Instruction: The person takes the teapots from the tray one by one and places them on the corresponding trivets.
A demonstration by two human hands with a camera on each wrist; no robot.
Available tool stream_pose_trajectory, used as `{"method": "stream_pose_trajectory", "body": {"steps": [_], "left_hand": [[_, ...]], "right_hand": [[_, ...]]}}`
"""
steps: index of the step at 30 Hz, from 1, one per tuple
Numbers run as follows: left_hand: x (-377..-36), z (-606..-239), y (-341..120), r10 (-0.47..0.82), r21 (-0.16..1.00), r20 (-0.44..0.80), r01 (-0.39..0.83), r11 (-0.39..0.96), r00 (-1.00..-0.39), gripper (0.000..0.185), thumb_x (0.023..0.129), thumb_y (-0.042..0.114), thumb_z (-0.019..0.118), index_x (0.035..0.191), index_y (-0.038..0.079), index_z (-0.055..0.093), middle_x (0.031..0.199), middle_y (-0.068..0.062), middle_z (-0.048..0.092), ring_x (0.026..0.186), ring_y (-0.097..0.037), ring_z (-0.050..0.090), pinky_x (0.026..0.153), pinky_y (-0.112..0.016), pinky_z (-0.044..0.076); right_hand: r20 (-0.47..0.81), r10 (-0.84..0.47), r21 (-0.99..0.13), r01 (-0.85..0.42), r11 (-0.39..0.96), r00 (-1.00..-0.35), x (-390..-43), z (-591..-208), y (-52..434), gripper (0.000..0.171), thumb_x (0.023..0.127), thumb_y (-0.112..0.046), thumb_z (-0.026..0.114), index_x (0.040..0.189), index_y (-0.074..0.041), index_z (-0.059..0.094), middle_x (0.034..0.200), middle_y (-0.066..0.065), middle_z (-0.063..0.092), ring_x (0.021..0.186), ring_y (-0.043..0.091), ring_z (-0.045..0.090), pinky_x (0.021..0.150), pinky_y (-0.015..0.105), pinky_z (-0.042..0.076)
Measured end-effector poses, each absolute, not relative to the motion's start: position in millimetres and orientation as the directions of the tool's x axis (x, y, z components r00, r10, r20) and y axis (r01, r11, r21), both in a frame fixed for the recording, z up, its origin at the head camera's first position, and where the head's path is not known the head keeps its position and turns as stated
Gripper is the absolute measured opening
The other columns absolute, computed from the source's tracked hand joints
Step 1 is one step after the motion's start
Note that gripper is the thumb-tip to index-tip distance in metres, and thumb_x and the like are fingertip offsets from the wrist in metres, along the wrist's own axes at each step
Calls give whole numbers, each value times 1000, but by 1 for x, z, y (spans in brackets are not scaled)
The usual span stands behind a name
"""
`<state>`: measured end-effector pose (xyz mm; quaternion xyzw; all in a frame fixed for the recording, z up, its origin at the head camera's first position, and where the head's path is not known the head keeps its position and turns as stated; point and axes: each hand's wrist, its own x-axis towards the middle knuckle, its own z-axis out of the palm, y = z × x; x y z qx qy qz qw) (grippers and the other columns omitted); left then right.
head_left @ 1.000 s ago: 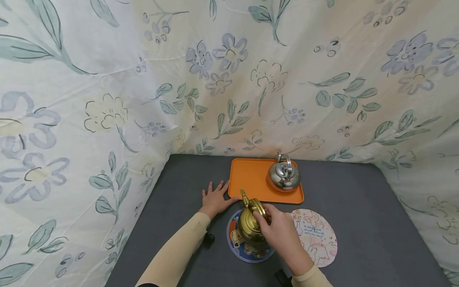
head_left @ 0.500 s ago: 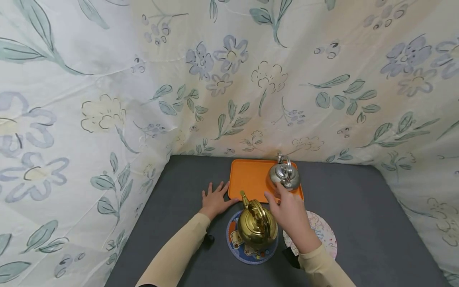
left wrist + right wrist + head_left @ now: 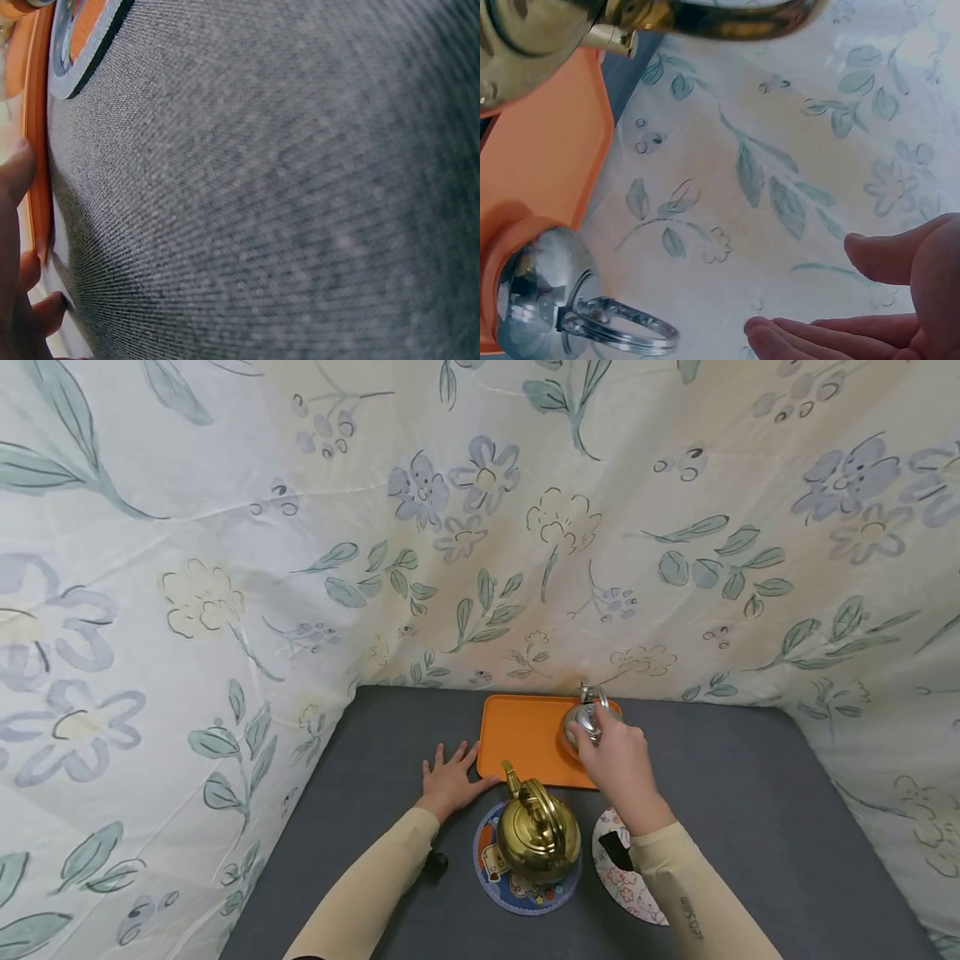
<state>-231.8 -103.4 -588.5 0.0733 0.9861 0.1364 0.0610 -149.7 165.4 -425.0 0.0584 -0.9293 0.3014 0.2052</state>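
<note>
In the head view my left hand lies with spread fingers on the grey table at the left edge of an orange tray; in the left wrist view a fingertip meets the tray's rim. A silver teapot with a hoop handle stands on the tray's right side. My right hand reaches over this teapot and partly covers it. Thumb and fingers are apart, with nothing between them in the right wrist view. Nearer me, a gold teapot stands upright on a round blue cartoon mat.
Right of the gold teapot lies a round pink-and-white mat, partly under my right forearm. A flowered cloth hangs behind the grey table and along its sides.
My right hand has let go of the gold teapot's handle and moved away, up and to the right, to the silver teapot. My left hand has stayed by the tray.
</note>
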Motion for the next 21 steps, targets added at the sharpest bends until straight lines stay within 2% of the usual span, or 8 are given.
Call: {"method": "stream_pose_trajectory", "body": {"steps": [1,2,4,5,8,10,15,21], "left_hand": [[-232,-589,-103,162,279,-100,128,952,-982,89,87,82,47,161,38,24,167,1,26,154,-45,11,116,-73,16],[-232,-589,-103,163,277,-100,130,952,-982,89,87,82,47,161,38,24,167,1,26,154,-45,11,116,-73,16],[-233,-589,-103,165,276,-101,132,952,-981,90,87,83,46,161,38,24,167,1,26,154,-45,11,116,-73,15],[-233,-589,-103,167,277,-101,133,952,-981,90,87,83,46,161,38,24,167,1,26,154,-45,11,116,-73,15],[-233,-587,-103,167,280,-99,133,951,-981,90,87,83,46,161,38,24,167,0,26,154,-45,10,116,-73,15],[-232,-587,-103,164,286,-97,130,949,-982,90,86,83,47,161,38,25,167,0,26,154,-46,11,116,-73,15],[-231,-588,-103,166,291,-95,133,947,-982,90,87,81,49,161,36,26,167,-1,27,154,-46,12,115,-74,16],[-230,-587,-103,167,295,-100,131,946,-981,90,87,82,47,161,37,25,167,0,26,154,-46,11,115,-74,16]], "right_hand": [[426,18,-530,-233,815,-905,-153,-426,167,52,98,-27,68,133,11,58,74,24,68,35,16,41,38,31,35],[425,20,-525,-228,820,-905,-155,-426,169,54,99,-27,67,135,12,56,70,22,65,34,16,36,38,32,33],[430,29,-515,-219,829,-903,-161,-428,173,58,100,-28,66,138,13,54,72,24,65,34,17,36,40,35,36],[431,34,-509,-212,834,-902,-164,-429,174,59,100,-29,65,138,14,53,69,22,62,36,18,38,41,37,39],[431,47,-507,-199,839,-901,-173,-432,180,60,100,-29,65,137,16,52,77,28,66,40,23,48,46,43,47],[432,55,-504,-190,842,-900,-178,-434,183,57,99,-28,66,133,16,56,78,29,66,45,28,55,48,44,49],[397,84,-497,-138,857,-914,-192,-441,189,37,99,-27,65,102,9,61,69,20,61,53,31,61,46,38,47],[328,112,-519,-80,851,-938,-205,-445,193,36,101,-28,63,102,7,59,67,15,58,55,28,61,46,34,45]]}}
